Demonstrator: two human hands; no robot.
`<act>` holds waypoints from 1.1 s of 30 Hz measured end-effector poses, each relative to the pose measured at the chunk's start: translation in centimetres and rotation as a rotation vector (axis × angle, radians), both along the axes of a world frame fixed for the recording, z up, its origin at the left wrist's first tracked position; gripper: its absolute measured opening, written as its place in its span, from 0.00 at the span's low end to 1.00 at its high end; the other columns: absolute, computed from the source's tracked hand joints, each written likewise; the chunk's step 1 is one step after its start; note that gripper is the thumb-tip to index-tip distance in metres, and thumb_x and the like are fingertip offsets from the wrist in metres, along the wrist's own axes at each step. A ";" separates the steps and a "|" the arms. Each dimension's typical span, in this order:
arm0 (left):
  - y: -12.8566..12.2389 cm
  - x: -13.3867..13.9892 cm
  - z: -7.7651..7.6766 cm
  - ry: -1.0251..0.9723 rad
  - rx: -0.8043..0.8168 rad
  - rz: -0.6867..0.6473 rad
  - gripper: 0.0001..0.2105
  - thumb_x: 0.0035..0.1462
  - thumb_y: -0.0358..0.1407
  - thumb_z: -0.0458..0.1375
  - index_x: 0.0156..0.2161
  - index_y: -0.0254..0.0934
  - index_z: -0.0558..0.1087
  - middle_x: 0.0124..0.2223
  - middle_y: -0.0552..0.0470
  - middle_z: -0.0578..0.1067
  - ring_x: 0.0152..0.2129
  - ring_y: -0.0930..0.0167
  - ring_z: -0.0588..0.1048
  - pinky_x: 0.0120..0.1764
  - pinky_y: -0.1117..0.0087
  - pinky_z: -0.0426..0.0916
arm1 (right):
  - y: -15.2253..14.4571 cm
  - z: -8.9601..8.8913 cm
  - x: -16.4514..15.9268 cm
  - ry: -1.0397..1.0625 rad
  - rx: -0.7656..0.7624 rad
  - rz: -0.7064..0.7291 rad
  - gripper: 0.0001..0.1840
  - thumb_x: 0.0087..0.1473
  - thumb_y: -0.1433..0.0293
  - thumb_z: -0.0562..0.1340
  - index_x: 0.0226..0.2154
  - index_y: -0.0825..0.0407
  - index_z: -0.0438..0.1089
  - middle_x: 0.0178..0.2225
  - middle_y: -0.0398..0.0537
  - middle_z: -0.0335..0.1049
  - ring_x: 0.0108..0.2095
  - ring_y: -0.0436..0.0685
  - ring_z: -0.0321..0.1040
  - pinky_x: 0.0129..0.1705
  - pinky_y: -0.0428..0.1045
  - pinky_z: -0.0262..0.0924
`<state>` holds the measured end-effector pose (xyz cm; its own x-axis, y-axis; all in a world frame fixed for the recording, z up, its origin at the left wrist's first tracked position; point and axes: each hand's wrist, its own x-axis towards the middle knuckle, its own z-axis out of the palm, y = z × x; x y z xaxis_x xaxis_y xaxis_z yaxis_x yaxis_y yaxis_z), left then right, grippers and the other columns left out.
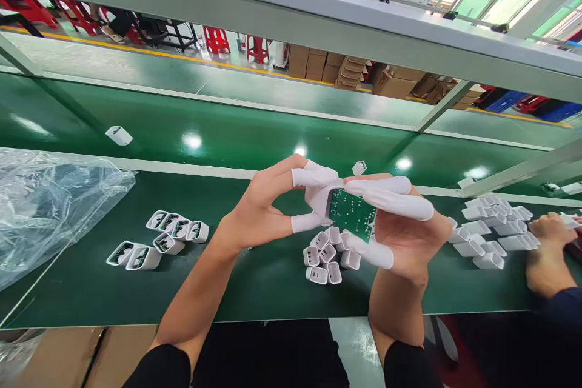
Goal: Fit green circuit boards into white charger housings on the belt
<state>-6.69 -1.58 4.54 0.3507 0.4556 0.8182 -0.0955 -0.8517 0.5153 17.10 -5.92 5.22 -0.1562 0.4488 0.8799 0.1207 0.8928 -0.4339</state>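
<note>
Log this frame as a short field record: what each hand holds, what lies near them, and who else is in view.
left hand: fingers in white cots, pinching a white charger shell
right hand: fingers in cots, holding a green circuit board at the shell's opening
below hands: cluster of white shells on the green bench
left of bench: two more groups of shells, a clear plastic bag
right: another pile of shells, a co-worker's hand beside it
behind: green conveyor belt carrying a lone shell
</note>
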 end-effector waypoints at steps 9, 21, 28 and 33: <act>0.2 0.1 -0.1 -0.002 0.049 0.017 0.29 0.59 0.30 0.78 0.65 0.44 0.82 0.52 0.44 0.86 0.44 0.63 0.86 0.45 0.63 0.84 | 0.2 -0.1 0.0 -0.005 0.005 0.064 0.37 0.54 0.70 0.81 0.65 0.41 0.81 0.53 0.49 0.89 0.53 0.69 0.87 0.51 0.65 0.88; 0.5 0.1 -0.2 -0.011 0.051 -0.017 0.32 0.57 0.29 0.79 0.66 0.44 0.82 0.50 0.44 0.86 0.44 0.63 0.87 0.46 0.64 0.85 | 0.2 -0.7 0.1 -0.016 -0.048 0.101 0.42 0.53 0.72 0.81 0.68 0.38 0.79 0.53 0.52 0.88 0.55 0.74 0.86 0.53 0.70 0.88; 0.5 0.2 -0.1 -0.019 0.013 -0.037 0.32 0.56 0.29 0.80 0.65 0.46 0.83 0.49 0.45 0.86 0.41 0.64 0.86 0.43 0.64 0.84 | -0.1 -0.6 0.2 -0.053 -0.067 0.060 0.38 0.58 0.69 0.80 0.68 0.35 0.78 0.53 0.49 0.87 0.54 0.71 0.86 0.52 0.68 0.87; 0.6 0.5 -0.4 -0.046 -0.013 -0.059 0.31 0.56 0.28 0.79 0.64 0.47 0.84 0.45 0.48 0.84 0.36 0.67 0.82 0.37 0.66 0.81 | 0.0 -0.1 -0.3 -0.107 -0.047 -0.066 0.35 0.59 0.67 0.80 0.66 0.35 0.80 0.56 0.51 0.84 0.51 0.69 0.84 0.50 0.67 0.84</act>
